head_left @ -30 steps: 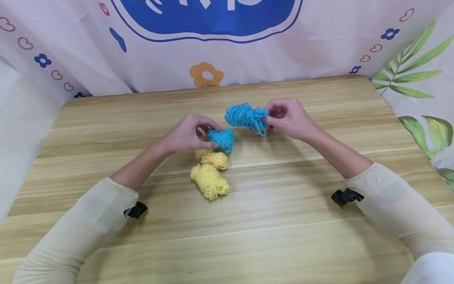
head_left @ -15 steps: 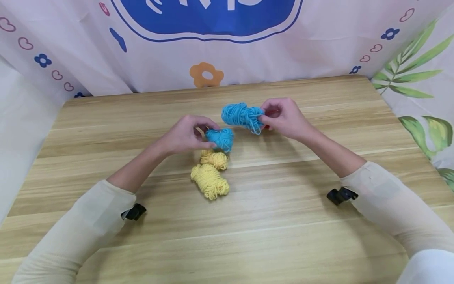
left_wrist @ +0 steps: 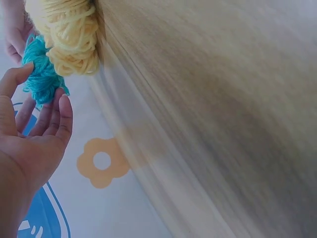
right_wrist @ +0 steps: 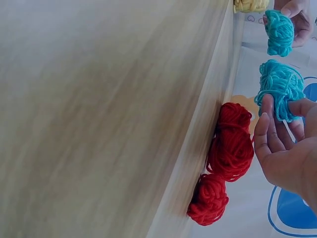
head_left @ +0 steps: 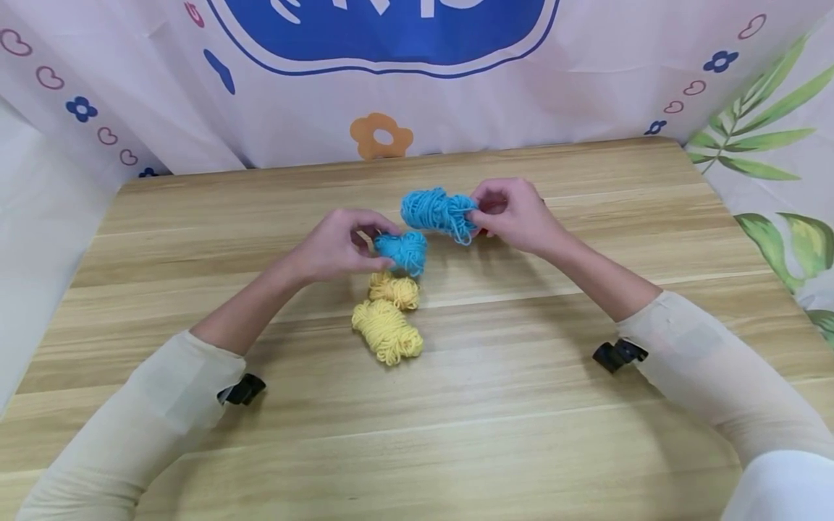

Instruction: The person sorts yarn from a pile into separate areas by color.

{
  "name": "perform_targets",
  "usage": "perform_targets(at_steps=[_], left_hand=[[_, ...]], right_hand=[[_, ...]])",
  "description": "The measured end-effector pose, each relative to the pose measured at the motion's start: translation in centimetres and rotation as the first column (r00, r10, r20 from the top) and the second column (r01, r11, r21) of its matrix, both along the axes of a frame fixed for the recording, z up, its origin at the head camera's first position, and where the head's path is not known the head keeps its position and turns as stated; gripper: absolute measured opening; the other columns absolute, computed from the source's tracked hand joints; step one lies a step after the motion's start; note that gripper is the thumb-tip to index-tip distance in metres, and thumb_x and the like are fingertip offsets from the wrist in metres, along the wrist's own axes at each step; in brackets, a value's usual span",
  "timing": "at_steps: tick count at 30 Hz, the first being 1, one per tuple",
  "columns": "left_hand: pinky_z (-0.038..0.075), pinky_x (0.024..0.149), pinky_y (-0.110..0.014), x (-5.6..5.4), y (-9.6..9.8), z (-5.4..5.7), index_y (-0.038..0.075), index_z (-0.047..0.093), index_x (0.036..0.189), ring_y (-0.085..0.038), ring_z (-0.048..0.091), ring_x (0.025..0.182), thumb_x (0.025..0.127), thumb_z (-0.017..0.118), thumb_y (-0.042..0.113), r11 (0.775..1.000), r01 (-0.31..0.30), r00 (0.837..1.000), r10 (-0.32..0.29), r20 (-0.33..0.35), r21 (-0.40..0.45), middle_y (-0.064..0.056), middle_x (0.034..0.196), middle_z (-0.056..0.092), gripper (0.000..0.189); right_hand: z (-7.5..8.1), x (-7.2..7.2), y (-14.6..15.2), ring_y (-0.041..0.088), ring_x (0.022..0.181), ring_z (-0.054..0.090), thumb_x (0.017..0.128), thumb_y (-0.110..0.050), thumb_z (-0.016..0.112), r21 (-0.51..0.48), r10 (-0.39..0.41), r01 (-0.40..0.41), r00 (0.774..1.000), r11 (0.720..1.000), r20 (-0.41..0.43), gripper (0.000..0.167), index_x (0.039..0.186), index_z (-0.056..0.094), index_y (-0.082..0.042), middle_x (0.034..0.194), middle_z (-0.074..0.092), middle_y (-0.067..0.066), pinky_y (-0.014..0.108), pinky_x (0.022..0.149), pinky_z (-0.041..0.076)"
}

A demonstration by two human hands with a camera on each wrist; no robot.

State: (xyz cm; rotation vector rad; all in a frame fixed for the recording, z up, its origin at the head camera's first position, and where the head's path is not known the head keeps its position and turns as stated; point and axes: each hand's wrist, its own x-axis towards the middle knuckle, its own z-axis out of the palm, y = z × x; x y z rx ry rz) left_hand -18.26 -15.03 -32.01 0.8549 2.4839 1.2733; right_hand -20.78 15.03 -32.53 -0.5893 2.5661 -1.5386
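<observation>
A small blue yarn skein (head_left: pixel 405 253) is pinched between the thumb and fingers of my left hand (head_left: pixel 335 246), just above the yellow yarn. My right hand (head_left: pixel 517 217) grips the near end of a larger blue yarn skein (head_left: pixel 431 210), held above the table behind and to the right of the small one. A narrow gap separates the two blue skeins. Below the left hand, a small yellow skein (head_left: pixel 394 291) touches a bigger yellow skein (head_left: pixel 387 333). Beside my right hand in the right wrist view are red yarn skeins (right_wrist: pixel 230 144), almost wholly hidden in the head view.
The yarn is on a wood-grain table (head_left: pixel 495 420). Behind its far edge hangs a white printed cloth (head_left: pixel 287 123) with a blue sign and an orange flower. Leaf-patterned cloth (head_left: pixel 762 174) borders the right side.
My right hand has carried the larger blue skein leftward, nearer the small one. My left hand, still pinching its skein, has shifted slightly left. The yellow skeins stay in place.
</observation>
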Motion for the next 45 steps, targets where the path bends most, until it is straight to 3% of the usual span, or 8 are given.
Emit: perform_targets(at_steps=[8,16,27,34,40,45], left_hand=[[0.059,0.075,-0.023,0.0,-0.2,0.2,-0.006,0.073,0.117,-0.027,0.065,0.091,0.083,0.082,0.000,0.999,-0.017,1.000,0.017,0.010,0.030,-0.018,0.109,0.073,0.035],[0.058,0.075,-0.022,0.3,-0.4,0.4,-0.005,0.073,0.118,-0.027,0.064,0.092,0.083,0.082,0.000,0.999,-0.042,0.999,0.042,0.017,0.033,-0.018,0.108,0.072,0.036],[0.057,0.078,-0.023,0.2,-0.8,0.7,-0.004,0.072,0.118,-0.027,0.063,0.095,0.084,0.082,0.001,0.997,-0.080,0.997,0.080,0.019,0.002,-0.017,0.112,0.072,0.036],[0.056,0.080,-0.022,0.3,-1.3,0.7,-0.005,0.072,0.118,-0.027,0.064,0.096,0.085,0.082,0.002,0.996,-0.092,0.996,0.092,0.013,-0.001,-0.019,0.113,0.072,0.035],[0.057,0.079,-0.021,0.3,-1.7,0.8,-0.005,0.072,0.118,-0.025,0.064,0.095,0.085,0.083,0.002,0.995,-0.097,0.995,0.097,0.003,-0.001,-0.018,0.113,0.072,0.036],[0.056,0.078,-0.020,0.4,-2.0,0.8,-0.005,0.072,0.118,-0.024,0.063,0.094,0.084,0.083,0.001,0.994,-0.107,0.994,0.107,0.007,0.007,-0.018,0.114,0.072,0.036]], right_hand=[[-0.1,-0.2,-0.4,0.021,0.078,0.072,0.095,0.000,0.069,0.011,0.003,-0.002,1.000,1.000,0.000,0.007,0.099,0.070,0.006,0.099,0.072,0.021,0.021,0.063,0.058],[-0.1,-0.4,-1.3,0.028,0.081,0.074,0.095,0.001,0.069,0.002,0.016,-0.016,0.999,1.000,0.036,0.007,0.098,0.070,0.007,0.099,0.071,0.021,0.022,0.064,0.059],[0.0,-0.5,-2.6,0.027,0.076,0.073,0.094,0.002,0.070,-0.007,0.036,-0.036,0.999,0.999,0.027,0.004,0.095,0.070,0.006,0.096,0.072,0.020,0.025,0.060,0.058],[0.0,-0.6,-3.3,0.039,0.080,0.071,0.095,0.000,0.070,0.006,0.027,-0.027,0.998,1.000,0.053,0.005,0.097,0.070,0.005,0.097,0.071,0.019,0.030,0.061,0.059],[-0.1,-0.7,-3.6,0.039,0.080,0.072,0.095,0.000,0.070,0.013,0.025,-0.025,0.998,1.000,0.050,0.005,0.097,0.070,0.005,0.095,0.071,0.019,0.034,0.062,0.061],[-0.1,-0.8,-3.9,0.035,0.079,0.074,0.095,0.000,0.070,0.012,0.027,-0.027,0.999,1.000,0.036,0.005,0.096,0.070,0.005,0.093,0.071,0.019,0.027,0.060,0.059]])
